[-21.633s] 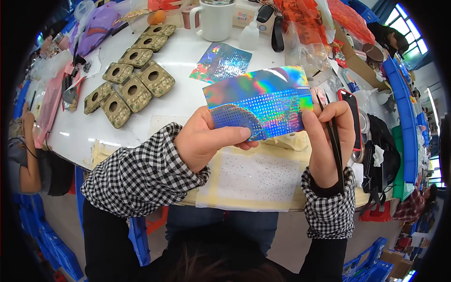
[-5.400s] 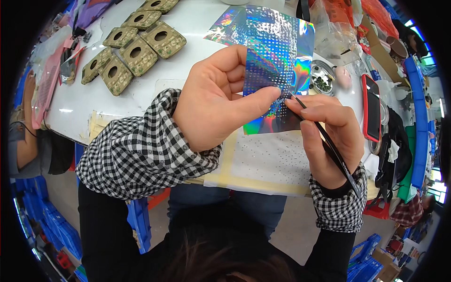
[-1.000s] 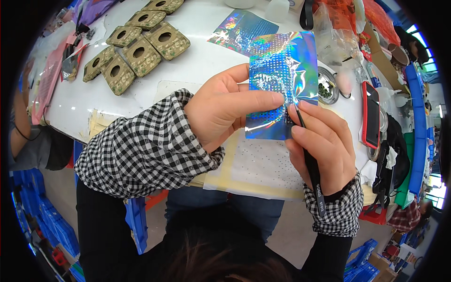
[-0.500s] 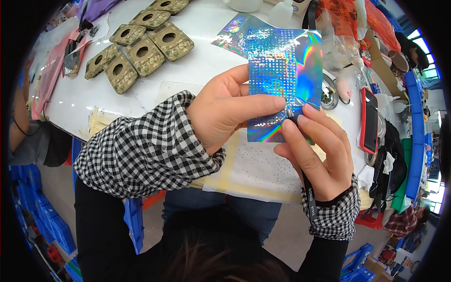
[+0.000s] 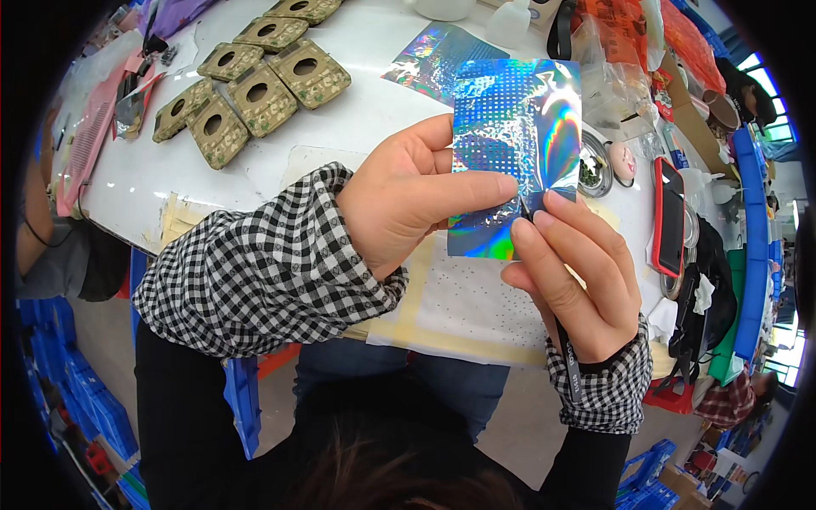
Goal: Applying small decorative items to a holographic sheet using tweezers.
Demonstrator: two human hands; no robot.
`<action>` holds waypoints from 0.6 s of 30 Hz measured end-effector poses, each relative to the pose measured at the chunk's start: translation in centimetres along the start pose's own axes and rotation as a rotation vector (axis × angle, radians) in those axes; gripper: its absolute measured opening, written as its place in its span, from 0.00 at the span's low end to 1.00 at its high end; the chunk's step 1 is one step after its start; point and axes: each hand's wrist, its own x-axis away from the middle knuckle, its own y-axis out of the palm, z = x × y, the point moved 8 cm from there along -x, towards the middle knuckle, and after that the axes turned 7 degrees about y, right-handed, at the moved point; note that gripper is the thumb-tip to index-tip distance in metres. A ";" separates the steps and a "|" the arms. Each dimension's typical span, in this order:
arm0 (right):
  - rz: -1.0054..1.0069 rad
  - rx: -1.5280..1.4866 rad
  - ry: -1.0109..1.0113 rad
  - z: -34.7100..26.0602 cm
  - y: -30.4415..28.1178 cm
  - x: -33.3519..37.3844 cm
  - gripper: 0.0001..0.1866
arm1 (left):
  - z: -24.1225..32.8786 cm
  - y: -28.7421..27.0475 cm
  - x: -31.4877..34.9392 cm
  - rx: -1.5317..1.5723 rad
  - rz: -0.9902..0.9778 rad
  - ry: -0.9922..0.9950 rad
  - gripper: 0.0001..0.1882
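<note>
My left hand (image 5: 395, 191) grips a shiny holographic sheet (image 5: 557, 110) from its left side, thumb pressed on its face. Rows of small light dots cover the sheet's left part; creases run near its lower middle. A dark pair of tweezers (image 5: 569, 361) lies through my right hand (image 5: 586, 280), whose fingers are closed around it. The tweezers' tips point at the sheet just below my left thumb. Fingertips of the right hand touch the sheet's lower right. Under both hands lies white paper (image 5: 476, 297) with many tiny dark specks.
Several camouflage pouches (image 5: 255, 98) with round holes lie at the far left. Behind the held sheet is another holographic sheet (image 5: 425, 68). To the right are a round metal dish (image 5: 605, 174), a red-edged phone (image 5: 669, 217) and plastic bags (image 5: 608, 85). Another person's arm (image 5: 38, 204) shows at the left edge.
The holographic sheet has tilted slightly, so its reflections differ. The tweezers' tips have shifted a little near the left thumb, and their handle has turned in the right hand.
</note>
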 end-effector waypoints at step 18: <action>-0.008 -0.079 0.045 0.3 -0.4 -0.1 0.20 | 0.0 -0.1 -0.1 0.004 0.035 0.045 0.19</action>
